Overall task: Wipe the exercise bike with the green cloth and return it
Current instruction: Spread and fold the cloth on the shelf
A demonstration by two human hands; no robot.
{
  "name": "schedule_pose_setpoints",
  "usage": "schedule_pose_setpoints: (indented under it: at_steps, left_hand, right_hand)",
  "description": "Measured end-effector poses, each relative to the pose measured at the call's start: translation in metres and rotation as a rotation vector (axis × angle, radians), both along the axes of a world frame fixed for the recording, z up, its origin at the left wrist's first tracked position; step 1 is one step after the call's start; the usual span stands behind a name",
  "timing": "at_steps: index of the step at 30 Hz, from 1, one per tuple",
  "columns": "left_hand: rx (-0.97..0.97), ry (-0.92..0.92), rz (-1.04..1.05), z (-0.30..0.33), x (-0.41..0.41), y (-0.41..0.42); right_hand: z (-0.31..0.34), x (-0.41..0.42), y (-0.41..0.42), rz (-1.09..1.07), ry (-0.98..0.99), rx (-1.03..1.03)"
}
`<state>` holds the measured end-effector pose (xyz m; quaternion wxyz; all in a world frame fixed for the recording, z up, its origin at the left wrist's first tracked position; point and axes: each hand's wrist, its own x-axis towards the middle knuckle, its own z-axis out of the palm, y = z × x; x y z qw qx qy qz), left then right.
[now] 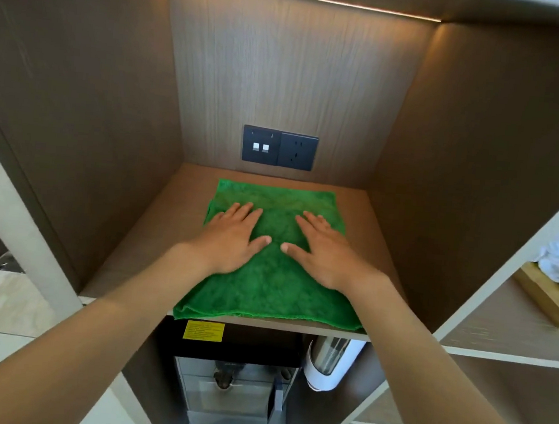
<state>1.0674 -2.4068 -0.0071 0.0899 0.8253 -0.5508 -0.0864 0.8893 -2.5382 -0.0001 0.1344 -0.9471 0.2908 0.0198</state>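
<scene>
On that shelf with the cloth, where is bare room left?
Bare wood lies left of the green cloth up to the side wall, a narrower strip right, and a thin band behind, below the socket plate. The middle is taken: both hands press there.

There's just the one view, worn on the person's head, looking forward and steeply down into a wood-lined shelf niche (131,266) from close in, both forearms running up from the bottom corners to the left hand (232,238) and right hand (325,249) at the middle. The wide lens bends the side walls outward, takes in the socket plate (279,147) straight ahead and what looks like a dispenser (233,377) in the compartment below, though that part is dim.
</scene>
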Motion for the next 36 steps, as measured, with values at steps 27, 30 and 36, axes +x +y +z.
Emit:
schedule_pose_setpoints:
  at_steps: [27,30,36]
  left_hand:
    - [0.209,-0.024,0.064,0.007,-0.043,0.059]
    - [0.198,0.017,0.028,0.011,-0.026,0.044]
    - [0.096,-0.065,-0.091,-0.012,-0.04,0.065]
  right_hand:
    - [-0.018,-0.064,0.047,0.044,0.008,-0.043]
    - [-0.011,-0.048,0.035,0.013,0.03,-0.007]
    - [-0.019,-0.051,0.05,0.252,-0.088,-0.042]
